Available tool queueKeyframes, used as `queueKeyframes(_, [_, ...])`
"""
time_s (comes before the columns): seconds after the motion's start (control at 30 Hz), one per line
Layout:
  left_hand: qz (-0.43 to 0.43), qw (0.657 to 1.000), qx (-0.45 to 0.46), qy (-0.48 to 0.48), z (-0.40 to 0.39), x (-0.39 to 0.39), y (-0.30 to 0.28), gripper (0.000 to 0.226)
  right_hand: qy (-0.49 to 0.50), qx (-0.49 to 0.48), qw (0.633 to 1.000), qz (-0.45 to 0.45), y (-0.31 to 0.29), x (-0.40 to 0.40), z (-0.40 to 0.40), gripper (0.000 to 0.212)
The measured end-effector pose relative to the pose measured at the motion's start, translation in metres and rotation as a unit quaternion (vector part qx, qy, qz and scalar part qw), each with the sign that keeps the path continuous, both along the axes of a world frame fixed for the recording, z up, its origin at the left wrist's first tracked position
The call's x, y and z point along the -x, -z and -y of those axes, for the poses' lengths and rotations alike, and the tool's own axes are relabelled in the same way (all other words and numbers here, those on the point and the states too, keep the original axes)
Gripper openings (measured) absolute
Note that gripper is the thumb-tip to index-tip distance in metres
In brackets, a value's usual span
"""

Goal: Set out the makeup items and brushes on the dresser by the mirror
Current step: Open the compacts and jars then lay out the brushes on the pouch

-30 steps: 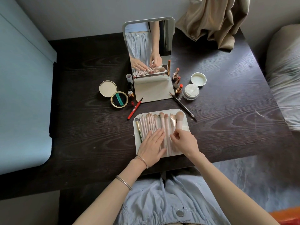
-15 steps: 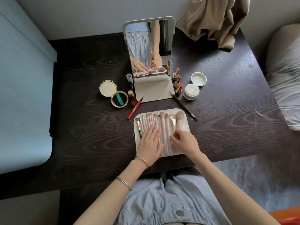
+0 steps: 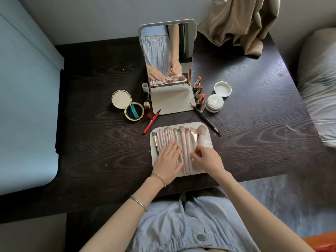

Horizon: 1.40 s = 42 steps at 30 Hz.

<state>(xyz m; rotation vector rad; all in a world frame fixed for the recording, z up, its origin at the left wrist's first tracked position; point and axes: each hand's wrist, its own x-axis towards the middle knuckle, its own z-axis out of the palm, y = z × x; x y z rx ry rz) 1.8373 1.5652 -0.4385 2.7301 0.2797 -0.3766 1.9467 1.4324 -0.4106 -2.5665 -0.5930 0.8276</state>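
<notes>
On brush tray (image 3: pixel 207 140), left hand (image 3: pixel 168 160) presses brushes (image 3: pixel 168 135).

I see a tan curtain (image 3: pixel 241 24) bunched at one o'clock against the wall, grey bedding (image 3: pixel 320 84) at three o'clock, pale blue panel (image 3: pixel 27 106) at nine o'clock, grey floor (image 3: pixel 283 200) at four o'clock.

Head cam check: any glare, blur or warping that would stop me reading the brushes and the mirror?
Head view: soft daylight, no harsh glare on the dark dresser; brushes sharp; mirror shows a clear reflection of the hands; wide-angle bending at the edges; bedding at far right is smeared.
</notes>
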Motion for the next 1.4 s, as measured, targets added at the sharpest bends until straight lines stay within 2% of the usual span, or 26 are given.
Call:
queueKeyframes(0.1, [0.002, 1.000, 0.003, -0.005, -0.001, -0.002, -0.002, 0.066, 0.001, 0.001, 1.000, -0.002, 0.000, 0.000, 0.000, 0.021])
queueKeyframes(0.23, [0.014, 1.000, 0.002, -0.010, -0.001, -0.002, -0.005, 0.076, 0.001, 0.003, 1.000, -0.001, 0.000, -0.001, -0.001, 0.021])
queueKeyframes(0.33, [0.024, 0.999, -0.005, -0.040, -0.003, 0.001, -0.005, 0.064, 0.001, 0.001, 1.000, -0.004, -0.001, 0.000, -0.001, 0.021])
queueKeyframes(0.4, [0.015, 0.999, -0.006, -0.049, -0.004, 0.002, -0.006, 0.065, 0.000, 0.002, 1.000, -0.007, -0.001, 0.000, -0.001, 0.020])
queueKeyframes(0.8, [-0.005, 1.000, 0.003, -0.015, -0.008, -0.005, -0.004, 0.065, 0.003, 0.001, 1.000, -0.010, 0.001, 0.000, -0.001, 0.020])
queueKeyframes(1.27, [0.016, 1.000, -0.008, -0.012, -0.010, -0.001, -0.002, 0.062, 0.000, 0.002, 1.000, -0.003, 0.003, -0.001, -0.001, 0.021])
queueKeyframes(1.4, [0.025, 1.000, 0.015, 0.006, -0.010, 0.004, -0.001, 0.068, 0.037, -0.017, 0.999, 0.021, 0.001, 0.001, 0.005, 0.020])
